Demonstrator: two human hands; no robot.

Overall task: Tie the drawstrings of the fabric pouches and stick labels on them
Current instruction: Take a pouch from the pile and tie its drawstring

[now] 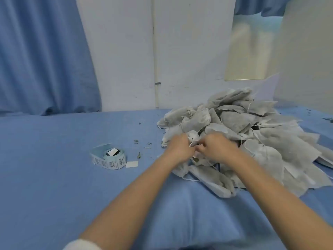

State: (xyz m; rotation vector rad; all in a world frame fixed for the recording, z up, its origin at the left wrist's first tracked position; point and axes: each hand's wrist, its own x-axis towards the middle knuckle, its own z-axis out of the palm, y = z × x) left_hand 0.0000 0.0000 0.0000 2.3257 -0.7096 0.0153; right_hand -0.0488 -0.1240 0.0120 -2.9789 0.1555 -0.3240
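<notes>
A: Far left on the blue-cloth bench (pixel 54 159), a roll of white barcode labels on pale blue backing (pixel 109 157), one loose white label (pixel 132 164) just beside it. No pouch visibly labelled.

B: And the heap?

A: Large heap of grey-white fabric drawstring pouches (pixel 252 127) right of centre; most look untied. Early going, I judge.

B: Hands?

A: Left hand (pixel 178 147) pinches the gathered neck of one small white pouch (pixel 192 136) at the heap's near edge. Right hand (pixel 216 147), fingers curled, pinches its string. Both forearms extended.
</notes>
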